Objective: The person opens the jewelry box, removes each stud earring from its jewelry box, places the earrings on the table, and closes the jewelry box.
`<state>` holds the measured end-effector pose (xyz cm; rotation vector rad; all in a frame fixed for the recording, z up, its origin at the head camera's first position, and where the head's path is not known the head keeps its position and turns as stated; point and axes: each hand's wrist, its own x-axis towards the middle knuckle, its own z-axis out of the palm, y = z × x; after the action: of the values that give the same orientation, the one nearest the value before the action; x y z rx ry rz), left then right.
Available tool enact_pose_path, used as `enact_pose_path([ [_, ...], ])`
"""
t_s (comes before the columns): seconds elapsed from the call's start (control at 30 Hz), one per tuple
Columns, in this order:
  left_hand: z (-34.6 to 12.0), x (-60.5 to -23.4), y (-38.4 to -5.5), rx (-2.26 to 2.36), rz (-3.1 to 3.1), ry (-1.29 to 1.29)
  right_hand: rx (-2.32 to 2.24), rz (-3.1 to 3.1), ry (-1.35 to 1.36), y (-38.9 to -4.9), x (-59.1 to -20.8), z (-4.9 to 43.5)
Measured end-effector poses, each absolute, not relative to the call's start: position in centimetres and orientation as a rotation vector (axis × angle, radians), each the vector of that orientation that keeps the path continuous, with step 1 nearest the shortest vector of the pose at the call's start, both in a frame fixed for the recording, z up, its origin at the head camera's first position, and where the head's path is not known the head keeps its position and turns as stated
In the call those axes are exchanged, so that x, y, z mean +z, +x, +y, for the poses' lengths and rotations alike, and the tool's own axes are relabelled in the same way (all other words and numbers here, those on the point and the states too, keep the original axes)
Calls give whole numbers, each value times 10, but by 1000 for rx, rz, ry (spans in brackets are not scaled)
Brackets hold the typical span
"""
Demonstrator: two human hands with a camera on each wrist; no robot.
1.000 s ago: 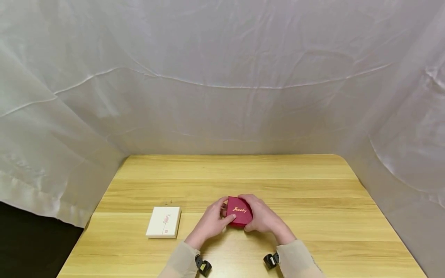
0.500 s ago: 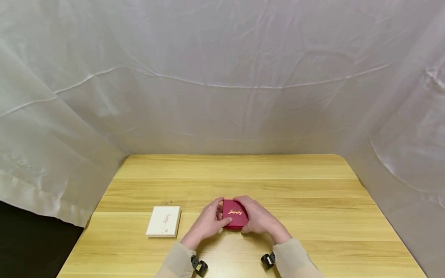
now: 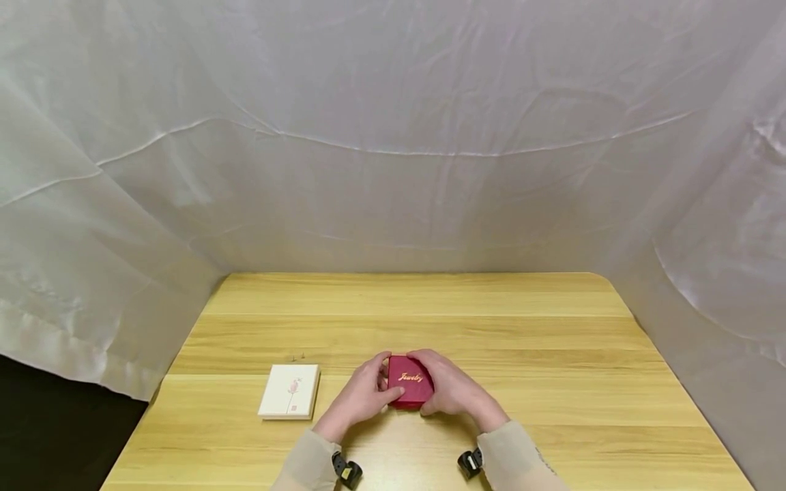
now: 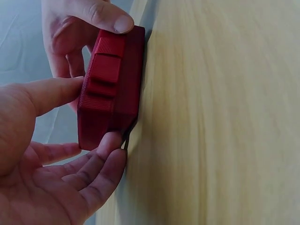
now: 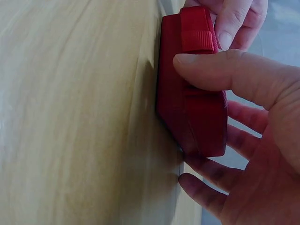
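A dark red jewelry box [image 3: 410, 379] with gold "Jewelry" lettering on its lid sits between both hands, close over the table. A ribbed red ribbon bow [image 4: 107, 70] decorates its front side. My left hand [image 3: 362, 393] holds the box's left side, thumb on the lid's near edge, fingertips at the lower edge in the left wrist view. My right hand [image 3: 453, 387] grips the right side, its thumb pressing on the front near the bow [image 5: 197, 40] and its fingers wrapping behind. The far side of the box is hidden.
Left of the hands, a flat white box [image 3: 288, 391] with a pink flower print lies on the wooden table [image 3: 552, 354]. Just behind it are two tiny thin items [image 3: 297, 357], like stud earrings. Pale grey cloth [image 3: 393, 198] hangs around the table's back and sides.
Both hands and the jewelry box have shifted left and slightly toward the person, and the box has turned a little straighter. The white box stays in place.
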<state>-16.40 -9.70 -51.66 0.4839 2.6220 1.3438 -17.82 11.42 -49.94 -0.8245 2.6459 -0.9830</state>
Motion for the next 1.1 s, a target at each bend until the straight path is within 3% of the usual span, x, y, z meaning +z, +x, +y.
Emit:
enact_pose_path([
  [0.57,-102,-514,-161,1246,2634,627,-1011,2627,-614,-175,-492,123],
  [1.1,-101,-516,-166,1239,2607,606,-955,2643,-661,-180,-496,121],
])
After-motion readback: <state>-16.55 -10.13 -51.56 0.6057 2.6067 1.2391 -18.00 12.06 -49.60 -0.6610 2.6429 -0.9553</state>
